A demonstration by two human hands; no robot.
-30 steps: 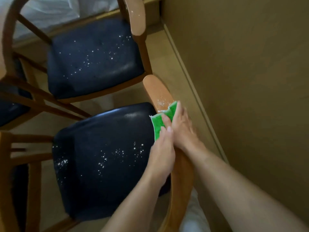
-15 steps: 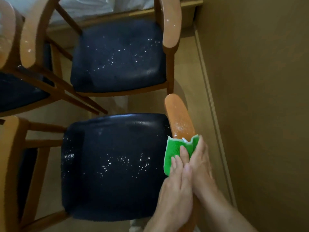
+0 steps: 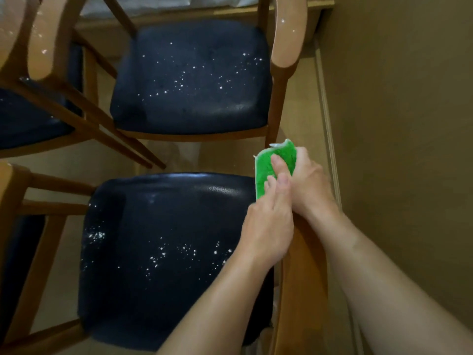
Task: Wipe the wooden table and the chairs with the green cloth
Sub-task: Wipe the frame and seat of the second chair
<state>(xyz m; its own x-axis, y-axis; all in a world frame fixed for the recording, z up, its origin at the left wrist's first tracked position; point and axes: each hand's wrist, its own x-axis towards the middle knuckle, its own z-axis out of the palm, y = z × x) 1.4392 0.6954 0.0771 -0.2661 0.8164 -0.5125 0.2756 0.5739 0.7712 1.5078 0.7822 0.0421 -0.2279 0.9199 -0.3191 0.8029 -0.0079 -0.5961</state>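
Beige flooring [image 3: 225, 160] runs beneath the chairs, and a plain tan wall [image 3: 399, 124] with a pale skirting strip closes off the right side.

From the head camera, looking down: the near wooden chair with a dark navy padded seat [image 3: 163, 252] fills the lower middle, its glossy cushion scattered with white specks. Its curved wooden armrest [image 3: 302, 272] runs up the right edge of the seat, next to the wall. The bright green cloth with a pale edge [image 3: 266, 170] is wrapped over the far end of that armrest, covering its tip. The right hand [image 3: 312, 185] grips the cloth from the wall side, its fingers curled down round cloth and armrest together. The left hand [image 3: 268, 226] reaches in from the seat side, with its fingers [image 3: 277, 165] lying on the green fabric; whether the hand curls round the cloth or only presses on it is unclear. The two hands touch each other.

Beyond stands a second wooden chair with a speckled navy seat [image 3: 192, 80], its rounded pale wooden armrest [image 3: 286, 39] also dotted white. Parts of further wooden chairs [image 3: 38, 73] crowd the left edge.
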